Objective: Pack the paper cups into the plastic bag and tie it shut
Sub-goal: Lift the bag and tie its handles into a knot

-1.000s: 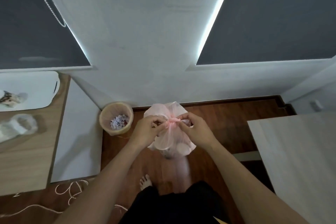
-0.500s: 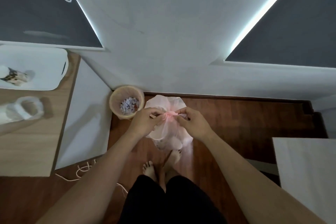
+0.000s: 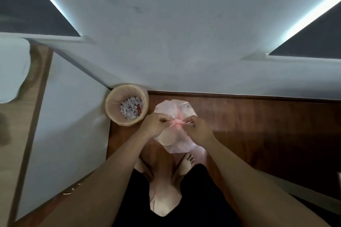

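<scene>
A thin pink plastic bag [image 3: 175, 108] hangs in the air in front of me, above the wooden floor. Through its film I make out pale paper cups [image 3: 167, 138] in the lower part. The top of the bag is gathered into a small pink knot [image 3: 177, 121] at the middle. My left hand [image 3: 154, 125] pinches the bag's twisted end on the left side of the knot. My right hand [image 3: 198, 130] pinches the other end on the right side. Both hands sit close together, fingers curled on the plastic.
A round beige waste bin [image 3: 127, 105] with paper scraps stands on the floor at the wall, just left of the bag. A wooden table [image 3: 20, 134] with a white side panel runs along the left. My bare feet [image 3: 186, 162] are below the bag.
The view has tipped further down and the bag and hands sit lower in it. Both hands keep pinching the bag ends at the knot. The right table has left the view.
</scene>
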The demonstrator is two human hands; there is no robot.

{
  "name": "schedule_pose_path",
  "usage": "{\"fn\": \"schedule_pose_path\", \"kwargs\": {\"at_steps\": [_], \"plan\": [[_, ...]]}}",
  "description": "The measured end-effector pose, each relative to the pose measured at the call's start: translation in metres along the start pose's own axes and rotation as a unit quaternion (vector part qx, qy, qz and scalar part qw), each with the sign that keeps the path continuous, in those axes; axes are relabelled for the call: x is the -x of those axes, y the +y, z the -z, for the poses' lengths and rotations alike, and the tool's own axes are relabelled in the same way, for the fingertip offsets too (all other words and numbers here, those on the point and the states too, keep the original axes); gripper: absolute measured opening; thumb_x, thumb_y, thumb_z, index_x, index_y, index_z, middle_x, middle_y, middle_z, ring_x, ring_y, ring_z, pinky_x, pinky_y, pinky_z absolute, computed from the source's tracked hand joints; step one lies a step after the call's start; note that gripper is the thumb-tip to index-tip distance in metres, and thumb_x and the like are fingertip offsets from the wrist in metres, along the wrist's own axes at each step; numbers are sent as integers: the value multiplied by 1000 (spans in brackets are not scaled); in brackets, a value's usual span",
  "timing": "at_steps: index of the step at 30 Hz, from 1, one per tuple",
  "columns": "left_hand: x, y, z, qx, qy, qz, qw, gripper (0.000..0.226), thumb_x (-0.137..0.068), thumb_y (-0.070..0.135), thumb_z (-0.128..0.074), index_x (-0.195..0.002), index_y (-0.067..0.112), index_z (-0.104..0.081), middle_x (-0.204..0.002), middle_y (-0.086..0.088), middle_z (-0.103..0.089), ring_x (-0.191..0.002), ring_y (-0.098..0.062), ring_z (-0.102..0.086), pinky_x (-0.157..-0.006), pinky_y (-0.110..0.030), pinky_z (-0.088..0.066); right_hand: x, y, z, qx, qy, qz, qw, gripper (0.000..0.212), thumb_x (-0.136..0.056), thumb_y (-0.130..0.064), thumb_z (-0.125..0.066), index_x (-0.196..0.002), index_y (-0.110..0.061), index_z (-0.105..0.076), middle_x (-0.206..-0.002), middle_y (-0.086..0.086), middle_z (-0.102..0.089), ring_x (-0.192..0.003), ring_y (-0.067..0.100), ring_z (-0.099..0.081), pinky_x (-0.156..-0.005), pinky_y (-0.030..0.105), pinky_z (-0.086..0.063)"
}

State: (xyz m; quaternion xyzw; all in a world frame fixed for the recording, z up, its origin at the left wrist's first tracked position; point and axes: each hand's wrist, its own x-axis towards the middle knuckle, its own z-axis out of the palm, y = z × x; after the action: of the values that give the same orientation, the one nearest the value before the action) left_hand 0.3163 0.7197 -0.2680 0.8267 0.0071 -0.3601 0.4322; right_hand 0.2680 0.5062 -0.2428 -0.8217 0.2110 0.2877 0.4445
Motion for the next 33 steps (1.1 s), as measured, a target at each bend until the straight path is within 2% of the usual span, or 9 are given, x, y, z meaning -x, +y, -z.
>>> {"fn": "schedule_pose_path", "kwargs": {"at_steps": [4, 8, 12, 15, 17, 20, 26, 31, 33], "plan": [[-67, -64, -15, -20, -11, 15, 1000, 19, -99, 25, -82, -115, 17, -88, -127, 5, -82, -121, -11, -73, -107, -26, -52, -69, 36, -48, 11, -3, -15, 1000, 10, -102, -26, -67, -110, -23, -72, -99, -15, -68, -91, 2, -64, -68, 13, -41], [-118, -120, -34, -5, -14, 38, 999, 13, -98, 24, -83, -109, 19, -89, -121, 4, -85, -118, -13, -76, -111, -39, -56, -125, 69, -84, 10, -7, -27, 1000, 11, -101, -23, -65, -110, -23, -72, -102, -12, -69, -87, -2, -61, -67, 12, -40], [-151, -154, -45, 7, -7, 72, 997, 16, -99, 26, -82, -114, 22, -88, -125, 7, -83, -123, -12, -74, -112, -33, -55, -167, 91, -109, 14, -7, -29, 999, 13, -103, -22, -66, -114, -18, -74, -102, -11, -70, -87, -2, -62, -68, 9, -41], [-164, -161, -42, -6, 10, 72, 997, 28, -104, 29, -76, -131, 26, -83, -141, 8, -76, -132, -11, -69, -97, -15, -52, -186, 95, -117, 24, -14, 9, 1000, 21, -106, -20, -66, -125, -20, -74, -111, -7, -74, -95, 8, -67, -80, 16, -48], [-165, -159, -38, -2, 17, 65, 998, 38, -108, 26, -69, -146, 29, -73, -152, 11, -67, -140, -12, -64, -91, -11, -48, -191, 96, -116, 24, -20, 38, 999, 31, -106, -15, -65, -136, -21, -73, -121, -8, -75, -103, 10, -69, -81, 12, -50], [-157, -155, -33, 0, 16, 69, 997, 48, -109, 24, -66, -157, 22, -63, -159, 5, -63, -147, -15, -59, -108, -20, -42, -185, 90, -110, 19, -33, 55, 998, 39, -107, -10, -65, -145, -18, -68, -132, -3, -74, -107, 12, -71, -80, 3, -49], [-95, -119, -13, 21, 49, 70, 996, 30, -108, 26, -69, -136, 18, -78, -138, 6, -76, -127, -10, -69, -107, -24, -51, -136, 58, -84, 3, -28, 55, 998, 35, -106, -14, -67, -141, -16, -70, -131, 4, -76, -98, -2, -70, -83, 4, -50], [-10, -53, 17, 52, 57, 60, 995, 24, -106, 29, -72, -126, 23, -83, -129, 12, -77, -121, -6, -70, -108, -27, -53, -60, 2, -40, -3, -19, 89, 996, 28, -104, -19, -71, -132, -18, -74, -129, 2, -78, -113, 11, -74, -105, 31, -59], [27, -24, 33, 70, 65, 57, 994, 21, -105, 31, -73, -121, 24, -84, -125, 10, -80, -117, -9, -73, -109, -32, -56, -27, -25, -21, 5, -17, 113, 993, 27, -104, -18, -71, -131, -17, -74, -127, -1, -78, -113, 10, -74, -99, 20, -57]]}}
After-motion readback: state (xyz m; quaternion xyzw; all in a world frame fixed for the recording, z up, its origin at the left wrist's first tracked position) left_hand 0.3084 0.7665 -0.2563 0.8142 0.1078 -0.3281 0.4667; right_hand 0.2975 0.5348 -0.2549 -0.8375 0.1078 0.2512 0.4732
